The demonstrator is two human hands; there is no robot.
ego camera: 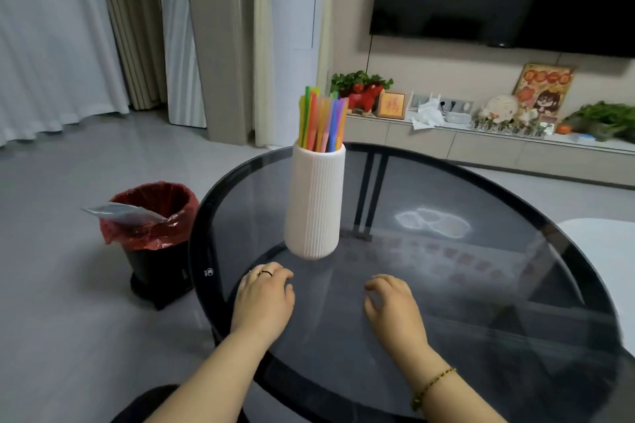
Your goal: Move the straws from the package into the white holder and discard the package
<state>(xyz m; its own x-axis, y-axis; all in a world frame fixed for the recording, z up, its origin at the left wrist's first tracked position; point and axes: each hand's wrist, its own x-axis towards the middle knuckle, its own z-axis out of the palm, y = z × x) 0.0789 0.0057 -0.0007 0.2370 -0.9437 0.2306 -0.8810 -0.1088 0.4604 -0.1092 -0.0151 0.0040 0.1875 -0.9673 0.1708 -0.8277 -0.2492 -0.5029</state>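
Now straws (323, 122) upright in white holder (315, 203), package (123, 213) in bin (154, 237), left hand (264, 299) and right hand (395, 306) empty, loosely curled.

Lighting's pretty soft and even here, indoor and a bit dim, nothing casting hard shadows. Daylight is filtering through the sheer curtains (51, 45) at the upper left, leaving that corner looking washed out. The dark glass table (481, 285) is picking up a bright ring-shaped glare right of center, plus hazy streaky reflections across the lower right. The wide-angle lens is bending things at the edges, so the curtains are leaning. The whole frame is looking slightly soft, especially the shelf clutter at the right.
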